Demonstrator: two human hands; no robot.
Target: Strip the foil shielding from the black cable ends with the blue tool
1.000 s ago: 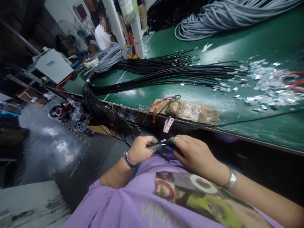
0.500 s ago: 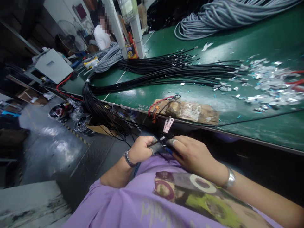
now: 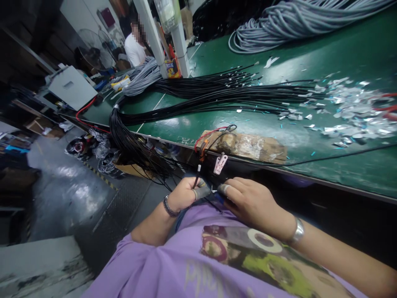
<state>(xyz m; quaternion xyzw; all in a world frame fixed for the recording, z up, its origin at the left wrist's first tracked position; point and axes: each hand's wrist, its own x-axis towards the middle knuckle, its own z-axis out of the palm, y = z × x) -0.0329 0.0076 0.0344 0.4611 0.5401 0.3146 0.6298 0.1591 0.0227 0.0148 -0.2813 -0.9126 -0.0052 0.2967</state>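
L hand [image 3: 186, 193] pinched closed on a black cable [image 3: 196, 178], its white-tipped end sticking up past the fingers. R hand [image 3: 252, 205] just beside, fingers curled in; can't tell how tightly closed or what, if anything, it has hold of. Tiny shiny bit [image 3: 213, 190] btwn the two. Both hands are off the worktop [image 3: 217, 54], in front of its near edge, low by the purple shirt [image 3: 149, 265]; dark gap btwn fingers & edge. Pink clip [image 3: 220, 164] hangs at that edge, near the fingers, so room's tight there. Wooden block [image 3: 263, 150] lies along the edge. Further L, black cable bundle [image 3: 120, 130] spills over the edge. Silvery scraps [image 3: 350, 107] to R; grey cable coil [image 3: 273, 31] at back.
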